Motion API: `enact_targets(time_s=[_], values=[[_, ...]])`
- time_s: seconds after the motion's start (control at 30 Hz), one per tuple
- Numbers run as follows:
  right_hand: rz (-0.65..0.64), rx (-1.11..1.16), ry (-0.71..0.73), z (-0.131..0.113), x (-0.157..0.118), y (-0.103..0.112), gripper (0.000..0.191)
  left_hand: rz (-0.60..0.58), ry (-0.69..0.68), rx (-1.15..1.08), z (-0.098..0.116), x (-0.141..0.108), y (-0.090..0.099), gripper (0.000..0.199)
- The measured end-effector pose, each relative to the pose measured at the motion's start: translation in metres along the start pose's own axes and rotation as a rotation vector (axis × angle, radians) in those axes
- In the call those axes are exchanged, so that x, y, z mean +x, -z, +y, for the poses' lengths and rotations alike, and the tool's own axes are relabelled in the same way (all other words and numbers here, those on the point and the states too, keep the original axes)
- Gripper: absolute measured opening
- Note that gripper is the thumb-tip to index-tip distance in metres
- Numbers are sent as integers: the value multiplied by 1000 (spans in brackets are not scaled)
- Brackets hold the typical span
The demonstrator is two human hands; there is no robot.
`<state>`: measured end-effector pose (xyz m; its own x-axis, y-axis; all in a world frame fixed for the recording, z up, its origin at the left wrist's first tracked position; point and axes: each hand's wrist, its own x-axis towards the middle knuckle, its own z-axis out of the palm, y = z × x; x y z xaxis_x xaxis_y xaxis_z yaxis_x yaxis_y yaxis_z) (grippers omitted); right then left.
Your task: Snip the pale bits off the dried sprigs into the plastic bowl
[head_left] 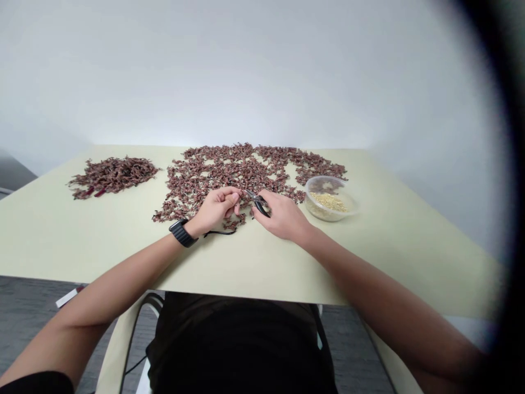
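My right hand point(283, 215) is wrapped round a pair of small pliers point(260, 204) with dark handles, their metal jaws pointing left. Close to the jaw tips, my left hand point(218, 210) is closed in a pinch; what sits between its fingers is too small to make out. Beneath and beyond both hands spreads a wide layer of small reddish-brown pieces point(221, 174) with dark ends. To the right of my right hand stands a clear round plastic bowl point(311, 207) holding many tiny gold-coloured bits point(329, 202).
A second, denser heap of brown pieces point(118, 174) lies on the left of the pale yellow table point(254, 268), with dark red bits at its front. A thin black cord-like thing point(221, 232) lies near my left wrist. A pale wall point(229, 71) rises behind the table.
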<state>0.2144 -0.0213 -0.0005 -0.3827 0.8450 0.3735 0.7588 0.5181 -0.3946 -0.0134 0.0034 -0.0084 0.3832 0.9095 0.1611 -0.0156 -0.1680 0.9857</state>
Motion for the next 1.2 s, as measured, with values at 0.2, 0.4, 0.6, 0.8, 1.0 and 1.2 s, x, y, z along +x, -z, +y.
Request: enact_targets(time_s=[0.2, 0.4, 0.6, 0.8, 1.0, 1.2], values=[[-37, -11, 38, 0, -1, 1, 19, -44, 41, -81, 2, -1, 3, 40], [-39, -32, 37, 0, -2, 4, 19, -58, 51, -76, 3, -1, 4, 40], [-68, 182, -60, -10, -1, -1, 21, -38, 33, -111, 3, -3, -7, 40], [-322, 938, -362, -26, -1, -2, 25, 49, -110, 102, -3, -7, -13, 35], [-721, 1432, -574, -22, 6, 19, 35, 136, -325, 738, 3, -10, 1, 26], [-221, 754, -309, -16, 3, 7, 28, 103, -159, 383, 4, -6, 0, 32]])
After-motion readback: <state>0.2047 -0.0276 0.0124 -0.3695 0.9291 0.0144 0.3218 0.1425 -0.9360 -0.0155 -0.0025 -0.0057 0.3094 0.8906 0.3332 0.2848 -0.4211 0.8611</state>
